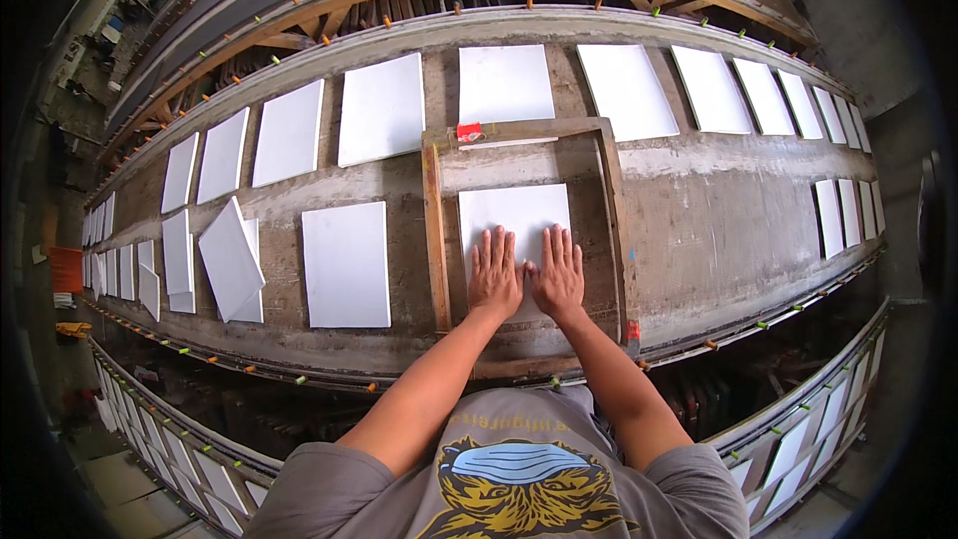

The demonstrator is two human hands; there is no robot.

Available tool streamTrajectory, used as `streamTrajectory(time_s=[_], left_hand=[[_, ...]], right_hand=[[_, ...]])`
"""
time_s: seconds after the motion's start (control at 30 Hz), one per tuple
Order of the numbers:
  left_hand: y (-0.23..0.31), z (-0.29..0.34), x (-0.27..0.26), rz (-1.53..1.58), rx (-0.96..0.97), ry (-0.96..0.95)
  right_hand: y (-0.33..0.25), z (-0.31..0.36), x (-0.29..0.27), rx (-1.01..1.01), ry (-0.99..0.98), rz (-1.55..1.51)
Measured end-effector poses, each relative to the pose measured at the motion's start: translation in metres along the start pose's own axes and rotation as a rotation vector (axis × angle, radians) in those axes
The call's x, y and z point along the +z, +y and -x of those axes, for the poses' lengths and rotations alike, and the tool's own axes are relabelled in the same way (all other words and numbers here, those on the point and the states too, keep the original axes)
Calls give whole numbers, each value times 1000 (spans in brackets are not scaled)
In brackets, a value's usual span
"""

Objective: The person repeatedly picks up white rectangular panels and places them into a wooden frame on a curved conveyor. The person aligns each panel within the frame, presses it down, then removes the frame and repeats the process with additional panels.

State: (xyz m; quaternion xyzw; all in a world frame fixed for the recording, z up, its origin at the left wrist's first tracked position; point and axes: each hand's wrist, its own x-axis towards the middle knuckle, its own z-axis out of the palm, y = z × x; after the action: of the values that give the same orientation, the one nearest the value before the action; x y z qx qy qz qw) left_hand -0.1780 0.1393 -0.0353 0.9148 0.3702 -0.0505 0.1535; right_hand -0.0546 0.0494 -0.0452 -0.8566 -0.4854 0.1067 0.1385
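Centre: left hand [496, 277], right hand [557, 277] unclenched, flat on white panel [514, 208] (perhaps for steadiness; pressure unclear), inside wooden frame [435, 240].

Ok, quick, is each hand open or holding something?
Left hand: open, palm down on the sheet inside the frame, holding nothing.
Right hand: open, palm down on the same sheet, holding nothing.

Hands [496, 279] [558, 280] flat, side by side

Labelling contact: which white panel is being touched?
The panel inside the wooden frame, under the left hand and right hand; no other panel has a hand on it.
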Motion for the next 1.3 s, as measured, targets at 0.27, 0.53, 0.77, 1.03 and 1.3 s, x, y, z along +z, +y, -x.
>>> streamTrajectory(time_s=[0.27,0.53,0.77,1.03,1.3], left_hand=[[-2,1,6,5,24,55],[-10,4,19,290,89,312],[-10,9,18,347,126,376],[-16,6,34,379,106,423],[-8,8,19,215,126,331]], right_hand=[[-5,-106,-14,32,69,18],[-2,-65,-5,-297,-87,105],[-31,-108,-8,-520,-72,17],[-37,-105,16,-458,-40,73],[4,-42,-12,-291,-115,98]])
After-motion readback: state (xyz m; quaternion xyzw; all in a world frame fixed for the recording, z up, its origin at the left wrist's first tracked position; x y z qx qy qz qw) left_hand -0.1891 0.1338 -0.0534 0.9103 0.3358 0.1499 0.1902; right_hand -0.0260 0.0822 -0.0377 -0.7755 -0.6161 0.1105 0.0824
